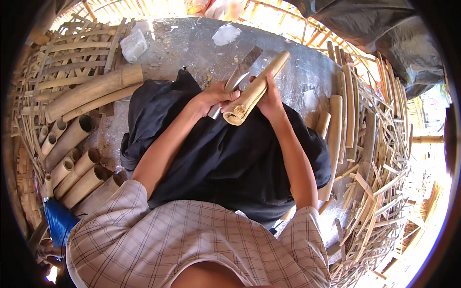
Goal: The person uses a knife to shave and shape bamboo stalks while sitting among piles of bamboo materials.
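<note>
My left hand (215,94) is closed around a flat metal blade (246,69). The blade's dull, darker end points away from me, and a shiny end sticks out below my fingers. In my right hand (272,100) is a length of bamboo (263,82), gripped from its right side and slanting up to the right. Its near end shows a hollow opening and a rough, frayed node, close beside my left fingers. Both things are held above the black cloth (206,153) over my lap. The blade and the bamboo lie nearly side by side; whether they touch I cannot tell.
Thick bamboo lengths (96,91) and hollow cut tubes (77,139) lie to the left, near a woven bamboo lattice (72,55). On the right are upright bamboo poles (334,129) and a heap of split strips (379,201). A grey sheet (187,41) covers the ground ahead.
</note>
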A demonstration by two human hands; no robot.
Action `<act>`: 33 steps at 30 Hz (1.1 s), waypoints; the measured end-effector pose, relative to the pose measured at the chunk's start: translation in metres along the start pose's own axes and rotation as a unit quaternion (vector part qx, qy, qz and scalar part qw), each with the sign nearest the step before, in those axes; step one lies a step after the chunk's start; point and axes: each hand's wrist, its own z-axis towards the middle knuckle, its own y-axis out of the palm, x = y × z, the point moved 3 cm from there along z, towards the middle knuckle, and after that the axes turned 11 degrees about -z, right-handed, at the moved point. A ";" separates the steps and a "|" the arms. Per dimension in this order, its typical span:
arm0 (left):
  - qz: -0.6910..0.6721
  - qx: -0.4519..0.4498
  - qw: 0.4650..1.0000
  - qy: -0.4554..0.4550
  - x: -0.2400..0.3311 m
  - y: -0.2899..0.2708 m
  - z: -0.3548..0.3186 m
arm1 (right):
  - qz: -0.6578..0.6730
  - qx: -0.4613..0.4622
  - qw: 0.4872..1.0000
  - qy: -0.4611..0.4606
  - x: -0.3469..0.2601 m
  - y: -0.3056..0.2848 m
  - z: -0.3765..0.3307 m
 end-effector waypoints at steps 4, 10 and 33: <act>0.036 0.046 0.996 -0.072 0.005 0.019 -0.007 | -0.080 0.006 0.996 0.036 0.008 -0.008 0.012; 0.044 0.115 0.985 -0.119 0.005 0.020 -0.004 | -0.085 0.044 0.993 0.072 0.013 -0.011 0.020; 0.034 0.129 0.986 -0.103 0.009 0.001 -0.002 | -0.051 -0.081 0.995 0.026 -0.007 -0.007 0.019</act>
